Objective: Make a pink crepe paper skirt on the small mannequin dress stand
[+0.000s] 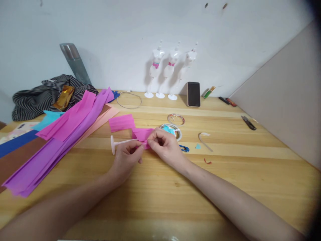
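My left hand (129, 154) and my right hand (167, 145) meet over the middle of the table, fingertips close together. Both pinch a piece of pink crepe paper (142, 134). A small white stand (112, 145) lies sideways by my left hand; its round base points left and its stem runs in under the paper. Its other end is hidden by the paper and my fingers. Behind my right hand, partly covered, is a round dish (178, 133) with turquoise scraps. A blue-handled tool (184, 148) pokes out beside my right wrist.
Pink and purple crepe paper strips (72, 134) pile up at left, near a striped cloth (32, 97) and a bottle (75, 62). Three small white mannequins (169, 63) stand against the wall, beside a phone (194, 94). A cutter (248, 123) lies at right.
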Demonstrator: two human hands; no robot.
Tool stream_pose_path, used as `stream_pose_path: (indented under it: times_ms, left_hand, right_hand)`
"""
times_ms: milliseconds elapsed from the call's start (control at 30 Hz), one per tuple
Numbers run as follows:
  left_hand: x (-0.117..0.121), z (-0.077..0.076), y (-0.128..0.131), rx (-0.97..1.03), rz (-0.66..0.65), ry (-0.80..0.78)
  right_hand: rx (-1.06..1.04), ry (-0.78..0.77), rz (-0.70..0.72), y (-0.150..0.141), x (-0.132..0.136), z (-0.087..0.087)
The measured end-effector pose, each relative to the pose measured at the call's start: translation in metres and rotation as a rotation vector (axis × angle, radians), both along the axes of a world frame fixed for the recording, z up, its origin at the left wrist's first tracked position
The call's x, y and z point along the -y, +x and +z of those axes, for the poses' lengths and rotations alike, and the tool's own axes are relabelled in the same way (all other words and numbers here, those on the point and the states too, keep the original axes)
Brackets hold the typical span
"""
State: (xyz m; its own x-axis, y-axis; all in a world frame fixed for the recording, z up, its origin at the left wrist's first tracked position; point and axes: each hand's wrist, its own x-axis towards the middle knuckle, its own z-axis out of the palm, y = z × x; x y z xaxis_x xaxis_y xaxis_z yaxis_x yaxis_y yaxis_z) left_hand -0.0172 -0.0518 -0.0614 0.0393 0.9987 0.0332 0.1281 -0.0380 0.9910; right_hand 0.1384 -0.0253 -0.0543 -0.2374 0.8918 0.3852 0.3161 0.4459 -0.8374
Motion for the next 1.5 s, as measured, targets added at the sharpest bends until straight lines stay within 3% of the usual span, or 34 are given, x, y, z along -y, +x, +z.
stream_pose_path:
  times_ms: [567,1500]
  left_hand:
    - [0.001,-0.004,0.004,0.111,0.051,-0.162]
    - [-0.001,-0.011,0.004,0.253,0.093,-0.244]
  right_hand:
    - [-0.112,-0.160,-0.094,0.002,-0.003,0.000]
    - [-0.367,-0.396,-0.127,0.007,-0.008,0.012]
